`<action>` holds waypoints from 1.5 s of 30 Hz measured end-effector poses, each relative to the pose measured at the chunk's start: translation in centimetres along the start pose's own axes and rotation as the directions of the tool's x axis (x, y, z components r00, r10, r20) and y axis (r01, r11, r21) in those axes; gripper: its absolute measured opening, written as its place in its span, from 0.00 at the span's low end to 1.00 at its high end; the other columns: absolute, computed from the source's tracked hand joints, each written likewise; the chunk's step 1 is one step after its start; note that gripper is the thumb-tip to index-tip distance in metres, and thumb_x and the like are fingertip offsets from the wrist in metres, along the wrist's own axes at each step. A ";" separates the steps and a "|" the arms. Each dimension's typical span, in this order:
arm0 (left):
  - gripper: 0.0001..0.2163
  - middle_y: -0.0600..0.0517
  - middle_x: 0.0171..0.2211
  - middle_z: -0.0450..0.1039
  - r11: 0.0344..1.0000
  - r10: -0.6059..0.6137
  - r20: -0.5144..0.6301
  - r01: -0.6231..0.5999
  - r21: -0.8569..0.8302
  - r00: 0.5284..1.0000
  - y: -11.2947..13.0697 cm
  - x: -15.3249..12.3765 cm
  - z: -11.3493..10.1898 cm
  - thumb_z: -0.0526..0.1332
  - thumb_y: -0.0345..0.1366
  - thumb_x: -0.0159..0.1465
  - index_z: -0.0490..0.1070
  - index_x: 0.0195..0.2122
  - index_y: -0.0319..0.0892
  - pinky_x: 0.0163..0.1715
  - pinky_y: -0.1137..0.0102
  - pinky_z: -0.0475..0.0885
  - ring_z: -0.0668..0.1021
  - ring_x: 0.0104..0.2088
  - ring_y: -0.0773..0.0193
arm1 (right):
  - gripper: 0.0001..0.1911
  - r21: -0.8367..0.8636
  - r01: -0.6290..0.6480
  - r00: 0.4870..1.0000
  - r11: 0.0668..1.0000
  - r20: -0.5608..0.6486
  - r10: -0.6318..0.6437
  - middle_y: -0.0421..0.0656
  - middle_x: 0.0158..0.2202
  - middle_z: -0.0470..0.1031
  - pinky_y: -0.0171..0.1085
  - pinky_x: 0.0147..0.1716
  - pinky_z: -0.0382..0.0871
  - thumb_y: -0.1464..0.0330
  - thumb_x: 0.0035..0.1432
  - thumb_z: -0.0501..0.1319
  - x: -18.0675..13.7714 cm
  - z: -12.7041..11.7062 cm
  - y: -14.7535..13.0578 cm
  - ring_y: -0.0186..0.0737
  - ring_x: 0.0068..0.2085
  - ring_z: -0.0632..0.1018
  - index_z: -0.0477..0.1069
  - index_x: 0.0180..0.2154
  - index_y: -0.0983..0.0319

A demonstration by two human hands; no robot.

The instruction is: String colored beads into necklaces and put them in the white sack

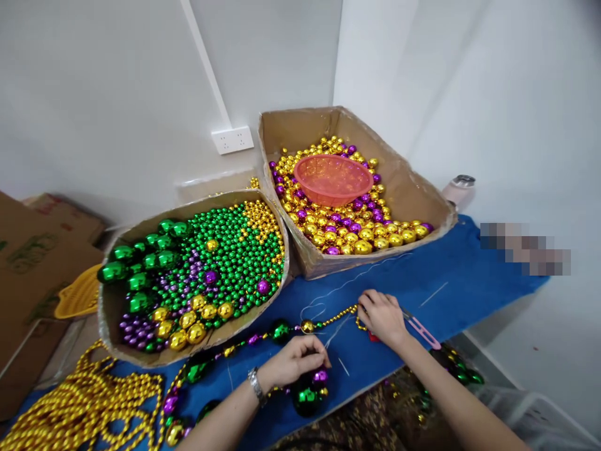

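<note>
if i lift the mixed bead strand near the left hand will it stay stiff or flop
Probably floppy: the bead strand curves across the blue tabletop. It may swing unevenly, since a big green bead sits among smaller ones. Its shiny, round beads could feel slippery.

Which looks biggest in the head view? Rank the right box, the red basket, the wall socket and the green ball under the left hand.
1. Right box
2. Red basket
3. Green ball and wall socket: too alike to rank; the ball is nearer the camera.
</note>
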State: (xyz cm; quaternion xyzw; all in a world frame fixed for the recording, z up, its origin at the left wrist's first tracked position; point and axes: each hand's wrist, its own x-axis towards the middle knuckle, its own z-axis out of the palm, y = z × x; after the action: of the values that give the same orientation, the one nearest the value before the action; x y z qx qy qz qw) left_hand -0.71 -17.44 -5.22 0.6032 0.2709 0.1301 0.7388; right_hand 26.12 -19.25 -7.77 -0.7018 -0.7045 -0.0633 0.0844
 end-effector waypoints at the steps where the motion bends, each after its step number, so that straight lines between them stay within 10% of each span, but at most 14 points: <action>1: 0.17 0.46 0.34 0.77 1.000 -0.014 -0.024 0.015 0.006 1.000 -0.3 0.0 0.0 0.59 0.48 0.61 0.73 0.35 0.36 0.36 0.71 0.68 0.76 0.34 0.64 | 0.10 -0.017 -0.019 1.000 1.000 0.001 0.019 0.46 0.41 0.75 0.39 0.41 0.54 0.69 0.59 0.53 0.3 0.0 0.2 0.40 0.37 0.73 0.73 0.34 0.60; 14: 0.11 0.47 0.35 0.74 0.772 0.373 -0.440 -0.011 0.635 0.817 -1.3 -0.4 1.2 0.49 0.37 0.68 0.70 0.39 0.42 0.37 0.69 0.68 0.76 0.36 0.61 | 0.12 -0.084 -0.108 0.992 0.991 0.063 0.113 0.49 0.38 0.76 0.41 0.42 0.52 0.68 0.60 0.52 2.4 -0.1 0.6 0.43 0.39 0.73 0.74 0.37 0.62; 18: 0.11 0.47 0.36 0.74 0.869 0.332 -0.418 -0.102 0.484 0.845 -0.6 -1.1 1.4 0.51 0.39 0.68 0.70 0.35 0.41 0.40 0.68 0.68 0.75 0.37 0.61 | 0.11 -0.092 -0.194 0.971 0.977 0.126 0.205 0.48 0.38 0.75 0.42 0.41 0.57 0.66 0.61 0.54 2.8 0.0 1.4 0.43 0.39 0.73 0.73 0.38 0.64; 25: 0.14 0.48 0.26 0.74 0.918 0.047 -0.298 -0.158 -0.364 0.954 0.4 -1.8 0.1 0.62 0.46 0.58 0.66 0.27 0.40 0.43 0.60 0.69 0.77 0.33 0.58 | 0.15 -0.106 -0.465 0.833 0.879 0.286 0.474 0.43 0.42 0.72 0.41 0.39 0.70 0.59 0.63 0.55 4.3 0.0 4.9 0.36 0.38 0.75 0.69 0.44 0.64; 32: 0.17 0.41 0.60 0.60 0.940 0.179 -0.098 -0.200 -0.276 0.979 1.8 -2.4 -0.9 0.67 0.47 0.53 0.70 0.21 0.38 0.49 0.55 0.66 0.75 0.47 0.48 | 0.15 -0.042 -0.626 0.710 0.779 0.381 0.591 0.44 0.44 0.72 0.41 0.39 0.72 0.60 0.64 0.56 4.7 -0.1 6.8 0.37 0.40 0.76 0.68 0.47 0.63; 39: 0.14 0.44 0.65 0.49 0.978 0.206 -0.144 -0.197 0.073 0.968 3.1 -1.8 -0.2 0.59 0.47 0.62 0.74 0.31 0.40 0.52 0.56 0.65 0.69 0.55 0.50 | 0.15 0.203 -0.517 0.843 0.831 0.291 0.453 0.52 0.45 0.72 0.46 0.40 0.70 0.64 0.64 0.53 3.2 -2.9 4.8 0.46 0.43 0.76 0.70 0.47 0.64; 45: 0.13 0.42 0.60 0.60 0.940 0.247 -0.203 -0.183 0.290 0.948 2.8 -0.7 1.0 0.55 0.43 0.65 0.73 0.32 0.41 0.55 0.60 0.62 0.66 0.57 0.54 | 0.14 0.610 -0.072 0.977 0.789 0.203 -0.068 0.41 0.38 0.76 0.34 0.38 0.70 0.59 0.64 0.52 -1.5 -6.3 -5.1 0.38 0.38 0.76 0.74 0.39 0.55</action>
State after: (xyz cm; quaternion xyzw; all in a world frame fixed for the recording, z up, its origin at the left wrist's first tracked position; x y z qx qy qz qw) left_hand -0.39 -17.93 -2.19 0.7035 0.3040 0.2437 0.5944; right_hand 21.17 -22.10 -1.78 -0.6397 -0.6909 0.2450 0.2312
